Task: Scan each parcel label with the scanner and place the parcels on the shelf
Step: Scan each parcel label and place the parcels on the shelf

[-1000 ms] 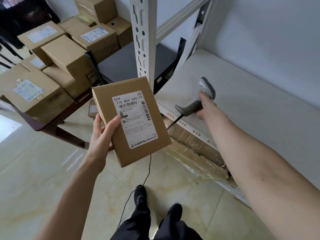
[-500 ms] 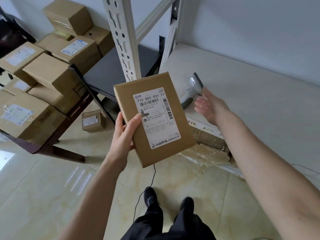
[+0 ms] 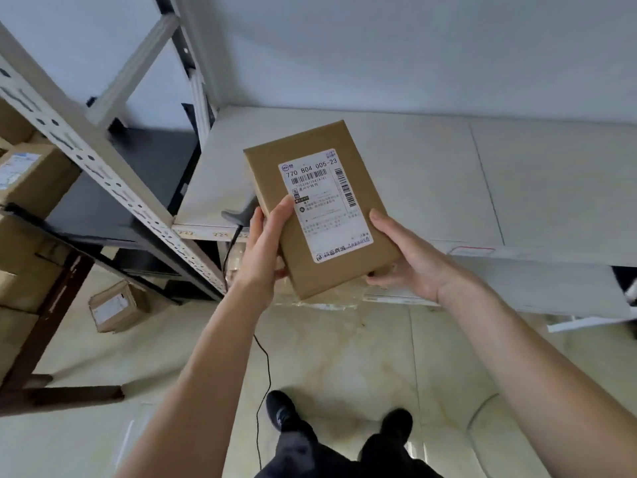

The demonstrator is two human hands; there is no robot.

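A flat brown parcel [image 3: 320,208] with a white barcode label facing up is held in both hands over the front edge of the white shelf [image 3: 431,181]. My left hand [image 3: 265,246] grips its left edge, thumb on the label. Its lower right corner sits in the grip of my right hand [image 3: 406,260]. The grey scanner [image 3: 241,212] lies on the shelf's front left corner, mostly hidden behind the parcel and my left hand. Its black cable [image 3: 263,357] hangs down to the floor.
A perforated shelf upright [image 3: 113,181] slants across the left. More brown parcels [image 3: 27,188] are stacked on a dark table at far left, and one small box [image 3: 115,307] lies on the tiled floor. My feet [image 3: 337,422] stand below.
My right hand left the scanner on the shelf and took hold of the parcel's right corner. The parcel moved right, over the shelf edge, as the view swung toward the shelf.
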